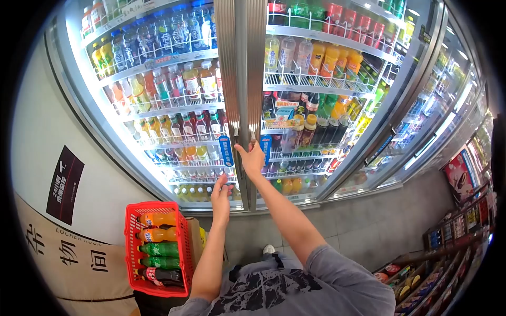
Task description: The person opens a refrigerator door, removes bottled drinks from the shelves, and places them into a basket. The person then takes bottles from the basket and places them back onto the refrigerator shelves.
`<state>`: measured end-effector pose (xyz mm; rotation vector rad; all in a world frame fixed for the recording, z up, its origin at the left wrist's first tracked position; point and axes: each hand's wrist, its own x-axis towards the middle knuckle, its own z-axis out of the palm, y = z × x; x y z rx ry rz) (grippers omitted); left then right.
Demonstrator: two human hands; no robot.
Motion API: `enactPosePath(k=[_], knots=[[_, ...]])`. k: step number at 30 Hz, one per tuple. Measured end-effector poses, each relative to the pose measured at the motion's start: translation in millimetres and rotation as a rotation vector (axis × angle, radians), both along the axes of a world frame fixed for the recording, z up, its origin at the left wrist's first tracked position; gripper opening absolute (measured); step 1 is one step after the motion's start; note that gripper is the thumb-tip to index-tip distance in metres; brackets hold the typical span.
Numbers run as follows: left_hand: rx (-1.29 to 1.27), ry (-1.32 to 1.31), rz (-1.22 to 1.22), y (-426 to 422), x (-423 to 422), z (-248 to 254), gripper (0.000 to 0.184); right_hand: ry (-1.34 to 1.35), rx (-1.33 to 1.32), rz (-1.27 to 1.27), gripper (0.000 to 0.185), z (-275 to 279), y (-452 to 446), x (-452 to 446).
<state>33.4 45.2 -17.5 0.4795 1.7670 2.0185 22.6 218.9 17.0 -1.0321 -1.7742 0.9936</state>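
My right hand point(253, 159) is at the metal door handle point(253, 136) of the right glass cooler door, fingers hooked round its lower end and thumb out to the left. Beside it is the handle point(235, 136) of the left door. Lower down, my left hand point(221, 199) hangs in front of the left door with loosely curled fingers apart and nothing in them. Both doors look closed. Behind the glass are shelves of bottles point(190, 81) on the left, and orange drinks point(329, 59) and cans point(348, 21) on the right.
A red basket point(128, 253) at my lower left holds orange soda bottles point(158, 233), green bottles point(159, 249) and a dark cola bottle point(161, 276). More cooler doors point(406, 137) run along the right. Snack shelves point(432, 284) stand at the lower right, beside the grey tiled floor point(363, 221).
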Motion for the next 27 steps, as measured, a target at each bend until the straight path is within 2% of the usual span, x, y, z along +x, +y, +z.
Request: enactPosePath(k=[6, 12, 18, 22, 24, 25, 26, 27], knots=[[-0.010, -0.052, -0.078, -31, 10, -12, 0.036, -0.012, -0.013, -0.083, 0.051, -2, -37, 29], [-0.013, -0.080, -0.180, -41, 30, -30, 0.036, 0.277, -0.032, -0.069, 0.041, -11, -74, 82], [0.010, -0.105, -0.330, -41, 72, -49, 0.038, 0.296, -0.009, -0.149, 0.036, -26, -115, 157], [0.043, -0.057, -0.443, -29, 104, -42, 0.039, 0.287, -0.107, -0.214, 0.034, -13, -148, 218], [0.074, -0.057, -0.452, -19, 120, -35, 0.036, 0.389, -0.112, -0.307, 0.021, -6, -165, 244], [0.063, -0.071, -0.527, -14, 127, -31, 0.035, 0.393, -0.106, -0.327, 0.021, -5, -170, 253], [0.052, -0.085, -0.600, -10, 134, -29, 0.035, 0.405, 0.271, -0.528, 0.017, -5, -174, 262], [0.015, -0.025, -0.542, -5, 147, -30, 0.036, 0.400, 0.654, -0.718, 0.023, -4, -177, 270]])
